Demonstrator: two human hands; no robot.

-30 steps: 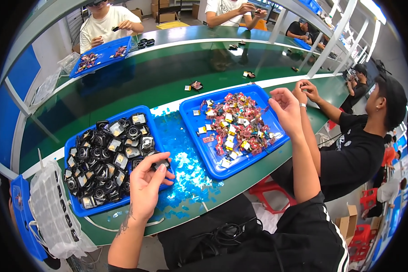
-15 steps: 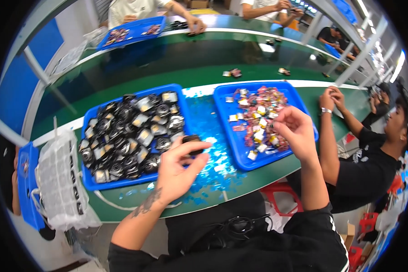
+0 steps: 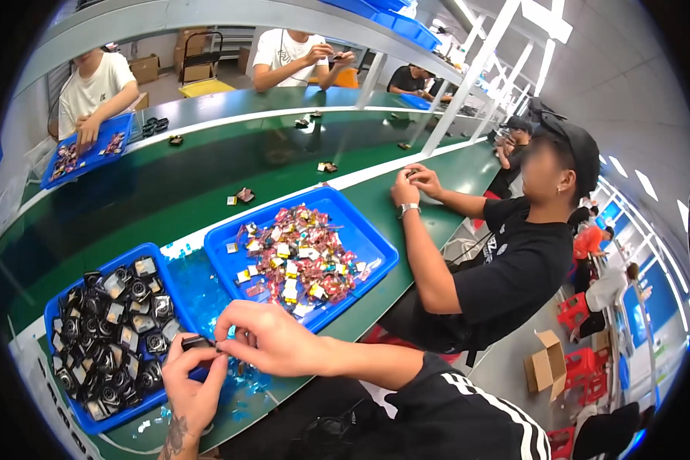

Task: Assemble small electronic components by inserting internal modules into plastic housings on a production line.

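Note:
My left hand is closed around a small black housing, held at the right edge of the left blue tray. Meeting it from the right, my right hand pinches thumb and forefinger together at the housing's end; whatever is between those fingertips is too small to name. Many similar black housings with round lens-like faces fill the left blue tray. Beyond my right hand, the other blue tray carries a heap of small reddish parts with white and yellow squares.
Blue film scraps lie between the trays on the green bench. Past its white strip, the dark green belt bears several small parts. On my right a co-worker in black sits close, hands over the bench edge. Others work across the belt.
The view has swung right. My right hand has come from above the tray of reddish parts to the black housing in my left hand, which keeps its hold.

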